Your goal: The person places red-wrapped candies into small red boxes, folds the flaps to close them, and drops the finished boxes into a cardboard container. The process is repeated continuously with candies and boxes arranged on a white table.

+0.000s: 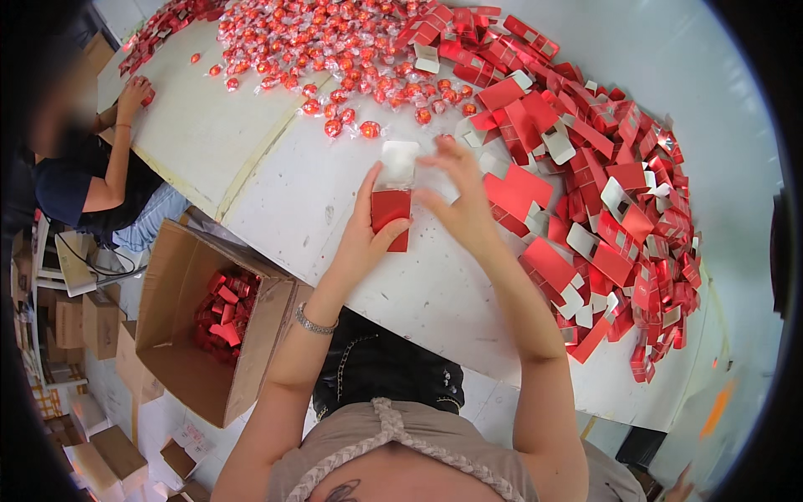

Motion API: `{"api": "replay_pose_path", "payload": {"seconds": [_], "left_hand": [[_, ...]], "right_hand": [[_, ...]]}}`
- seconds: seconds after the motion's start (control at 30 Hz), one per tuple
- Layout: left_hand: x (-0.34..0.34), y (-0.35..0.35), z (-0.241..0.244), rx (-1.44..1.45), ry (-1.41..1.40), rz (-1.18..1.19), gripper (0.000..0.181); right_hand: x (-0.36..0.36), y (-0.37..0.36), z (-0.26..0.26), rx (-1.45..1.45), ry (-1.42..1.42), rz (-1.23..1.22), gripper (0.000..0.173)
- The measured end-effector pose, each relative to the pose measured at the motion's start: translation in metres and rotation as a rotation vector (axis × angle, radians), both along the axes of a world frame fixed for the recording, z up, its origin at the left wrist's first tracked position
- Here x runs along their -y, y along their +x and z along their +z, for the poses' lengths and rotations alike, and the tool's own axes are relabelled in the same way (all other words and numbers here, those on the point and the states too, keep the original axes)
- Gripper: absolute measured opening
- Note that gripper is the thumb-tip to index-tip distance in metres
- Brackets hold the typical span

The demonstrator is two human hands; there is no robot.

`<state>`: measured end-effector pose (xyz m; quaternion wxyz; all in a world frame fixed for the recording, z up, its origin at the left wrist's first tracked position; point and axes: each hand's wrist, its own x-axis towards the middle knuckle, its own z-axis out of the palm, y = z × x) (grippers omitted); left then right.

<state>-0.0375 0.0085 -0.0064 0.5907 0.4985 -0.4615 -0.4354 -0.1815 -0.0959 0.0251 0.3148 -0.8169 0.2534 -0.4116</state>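
Observation:
A small red carton (390,219) stands upright over the white table, its white inner flap (399,157) raised at the top. My left hand (370,229) is wrapped around it, with the thumb across the front face. Just right of the carton, my right hand (461,194) hovers with its fingers spread and somewhat blurred; I see nothing held in it. Beyond the hands lies a heap of wrapped red candy balls (332,56) in clear twisted film. Flat and part-folded red cartons (583,182) are piled along the right side.
The white table (301,207) has a yellowish taped seam. Below its edge, at my left, an open cardboard box (182,339) contains red cartons (226,307). Another person's hand (135,94) holds something red at the far left. Cardboard boxes (103,464) litter the floor.

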Motion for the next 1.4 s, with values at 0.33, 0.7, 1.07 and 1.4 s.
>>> {"api": "replay_pose_path", "payload": {"seconds": [0.33,0.7,1.07,1.4], "left_hand": [[-0.004,-0.021,-0.018,-0.009,-0.006,-0.111,0.046],[-0.005,-0.031,-0.015,-0.082,0.072,-0.065,0.053],[-0.011,-0.031,-0.015,-0.017,0.097,-0.067,0.064],[-0.008,-0.028,-0.016,0.029,0.118,-0.05,0.057]], "right_hand": [[-0.04,0.007,-0.047,0.427,0.666,0.073,0.018],[-0.016,-0.008,-0.025,0.278,0.837,0.151,0.025],[-0.005,-0.018,-0.007,-0.002,0.819,0.092,0.021],[-0.016,-0.012,-0.011,0.177,1.033,0.082,0.019]]}}
